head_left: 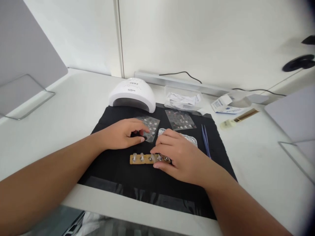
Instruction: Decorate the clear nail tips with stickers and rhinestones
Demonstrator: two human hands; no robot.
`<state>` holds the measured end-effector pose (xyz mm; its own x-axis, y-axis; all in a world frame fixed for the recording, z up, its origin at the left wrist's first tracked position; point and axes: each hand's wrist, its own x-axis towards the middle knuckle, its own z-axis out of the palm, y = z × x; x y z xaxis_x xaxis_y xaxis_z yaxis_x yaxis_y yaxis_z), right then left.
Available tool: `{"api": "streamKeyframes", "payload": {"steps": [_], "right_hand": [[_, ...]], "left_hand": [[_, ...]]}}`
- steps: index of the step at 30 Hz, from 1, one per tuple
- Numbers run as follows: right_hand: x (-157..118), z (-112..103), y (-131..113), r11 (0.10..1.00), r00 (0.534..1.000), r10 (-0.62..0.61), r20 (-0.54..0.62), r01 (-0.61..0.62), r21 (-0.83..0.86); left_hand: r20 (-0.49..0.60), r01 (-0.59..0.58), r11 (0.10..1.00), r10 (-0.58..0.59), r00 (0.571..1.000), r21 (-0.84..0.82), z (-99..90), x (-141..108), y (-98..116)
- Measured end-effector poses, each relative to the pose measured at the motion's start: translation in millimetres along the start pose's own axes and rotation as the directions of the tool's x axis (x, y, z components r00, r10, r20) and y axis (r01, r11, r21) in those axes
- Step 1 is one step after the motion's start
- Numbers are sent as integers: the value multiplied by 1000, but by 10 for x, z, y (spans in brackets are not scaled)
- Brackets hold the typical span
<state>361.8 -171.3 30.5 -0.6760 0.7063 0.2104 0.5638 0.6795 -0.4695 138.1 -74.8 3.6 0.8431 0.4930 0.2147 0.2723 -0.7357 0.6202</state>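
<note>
A narrow tan strip (145,160) with several round metal studs lies on the black mat (115,173); small clear nail tips (134,157) stand on some of the studs. My right hand (178,152) covers the strip's right end, thumb and fingertips closed around a clear nail tip (154,158). My left hand (126,133) hovers above the mat, fingers loosely curled and thumb apart, with nothing visible in it. Beside its fingertips lies a clear sticker sheet (154,124). Partly hidden behind my right hand is a clear compartment case (192,139).
A white nail lamp (133,91) stands at the mat's back edge. Another sticker sheet (180,119) and blue tweezers (205,141) lie on the mat. Behind sit a clear box of papers (183,100), an opened carton (226,104) and a bottle with a gold cap (238,118).
</note>
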Motion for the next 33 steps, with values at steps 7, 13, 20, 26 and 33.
{"api": "streamKeyframes", "payload": {"steps": [7, 13, 20, 26, 33], "right_hand": [[25, 65, 25, 1000, 1000, -1, 16, 1, -30], [21, 68, 25, 1000, 1000, 6, 22, -6, -29], [17, 81, 26, 999, 1000, -10, 6, 10, -37], [5, 80, 28, 999, 1000, 9, -1, -9, -45], [13, 88, 48, 999, 1000, 12, 16, -11, -50]], "left_hand": [[19, 16, 1000, -16, 1000, 14, -12, -2, -2], [38, 58, 998, -58, 998, 3, -14, -4, 6], [32, 26, 999, -27, 999, 19, -16, -22, 34], [-46, -219, 972, 223, 974, 89, -62, -46, 189], [111, -307, 949, 297, 948, 79, -32, -23, 420]]}}
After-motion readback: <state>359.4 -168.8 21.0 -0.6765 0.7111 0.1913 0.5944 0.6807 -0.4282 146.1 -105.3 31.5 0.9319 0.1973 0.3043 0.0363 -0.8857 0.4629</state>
